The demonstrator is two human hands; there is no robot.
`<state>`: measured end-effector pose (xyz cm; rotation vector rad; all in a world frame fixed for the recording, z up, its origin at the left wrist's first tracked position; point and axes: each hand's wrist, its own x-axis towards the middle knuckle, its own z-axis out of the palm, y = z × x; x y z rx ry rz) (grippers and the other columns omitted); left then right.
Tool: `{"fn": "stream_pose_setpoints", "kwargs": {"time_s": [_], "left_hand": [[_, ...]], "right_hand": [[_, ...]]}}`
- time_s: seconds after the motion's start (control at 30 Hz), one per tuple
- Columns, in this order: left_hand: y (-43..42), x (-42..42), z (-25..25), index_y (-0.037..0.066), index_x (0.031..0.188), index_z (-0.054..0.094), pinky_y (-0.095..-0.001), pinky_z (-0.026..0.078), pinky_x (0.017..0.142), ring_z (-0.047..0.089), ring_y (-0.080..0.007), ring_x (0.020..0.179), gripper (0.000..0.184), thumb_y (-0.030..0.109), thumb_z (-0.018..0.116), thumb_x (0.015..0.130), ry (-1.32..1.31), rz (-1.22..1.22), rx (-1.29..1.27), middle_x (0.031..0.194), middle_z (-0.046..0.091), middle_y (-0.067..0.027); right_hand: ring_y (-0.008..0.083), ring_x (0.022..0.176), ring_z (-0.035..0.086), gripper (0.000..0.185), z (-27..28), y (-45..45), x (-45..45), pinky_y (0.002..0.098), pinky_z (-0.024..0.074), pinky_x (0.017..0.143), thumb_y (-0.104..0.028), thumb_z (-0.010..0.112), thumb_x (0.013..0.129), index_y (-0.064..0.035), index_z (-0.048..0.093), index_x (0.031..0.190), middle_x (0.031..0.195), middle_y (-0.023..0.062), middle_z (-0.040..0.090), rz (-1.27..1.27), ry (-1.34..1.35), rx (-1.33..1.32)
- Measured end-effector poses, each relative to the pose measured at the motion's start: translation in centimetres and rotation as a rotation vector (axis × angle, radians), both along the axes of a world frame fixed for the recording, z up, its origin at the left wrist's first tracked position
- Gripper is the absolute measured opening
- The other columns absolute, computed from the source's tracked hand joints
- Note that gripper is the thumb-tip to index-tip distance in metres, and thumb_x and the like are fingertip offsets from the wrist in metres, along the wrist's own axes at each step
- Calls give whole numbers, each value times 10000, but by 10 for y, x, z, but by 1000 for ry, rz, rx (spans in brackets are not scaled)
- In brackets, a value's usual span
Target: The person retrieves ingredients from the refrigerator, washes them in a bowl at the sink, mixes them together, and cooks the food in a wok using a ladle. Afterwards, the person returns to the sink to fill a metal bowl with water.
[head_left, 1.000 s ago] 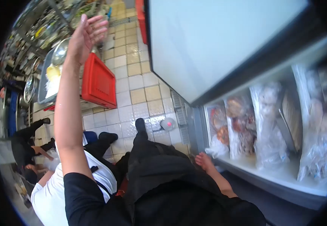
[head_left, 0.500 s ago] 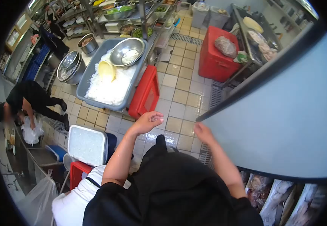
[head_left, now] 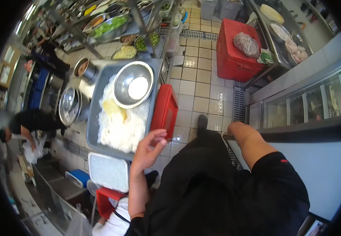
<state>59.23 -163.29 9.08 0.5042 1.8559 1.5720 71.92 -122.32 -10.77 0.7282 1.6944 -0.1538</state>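
Note:
My left hand (head_left: pixel 148 150) is held in the air with its fingers apart and slightly bent, holding nothing. Just beyond it are a grey-blue tub (head_left: pixel 91 125) of cooked white rice (head_left: pixel 119 133) and a red plastic lid or crate (head_left: pixel 165 112). A metal bowl (head_left: pixel 134 84) and a pale yellow scoop (head_left: pixel 114 110) rest on the rice. My right hand (head_left: pixel 236 128) is at the dark-edged corner of a pale blue door panel (head_left: pixel 316 169); its fingers are hidden, so whether it grips the edge cannot be seen.
A glass-fronted fridge (head_left: pixel 312 104) stands on the right. Ahead, a red cooler box (head_left: pixel 237 51) carries a bagged item beside a tiled aisle (head_left: pixel 196 84). A white-lidded container (head_left: pixel 108 172) stands at left. One person (head_left: pixel 36 122) bends over a plastic bag; another's white sleeve shows below.
My view has turned and moved forward. The door panel has swung lower on the right, uncovering the glass-fronted fridge. My right hand stays by its edge; my left hand is nearer the rice tub.

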Motion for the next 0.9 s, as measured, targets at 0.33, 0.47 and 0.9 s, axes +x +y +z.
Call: {"fn": "stream_pose_setpoints", "kwargs": {"time_s": [0.33,0.47,0.9], "left_hand": [[239,-160,27,-6,1287,586,-315,465,993,610,-180,1123,361,79,655,943,11,-224,-83,1205,660,-112],[311,-239,43,-3,1286,593,-329,474,989,620,-201,1128,360,93,657,945,92,-333,-158,1215,664,-140],[595,-491,-14,39,1344,540,-363,452,981,596,-221,1122,403,307,524,1044,173,-763,-191,1271,614,-115]], "right_hand": [[327,1129,636,512,-43,99,53,488,513,933,-387,655,858,-147,625,1309,1346,126,605,-525,312,-411],[325,1106,638,551,-69,69,87,489,517,924,-425,624,874,-139,590,1343,1367,127,586,-920,260,-424],[317,1035,647,686,-79,16,-22,495,531,898,-546,522,928,-110,474,1455,1434,132,524,-1945,-54,-200]]}}
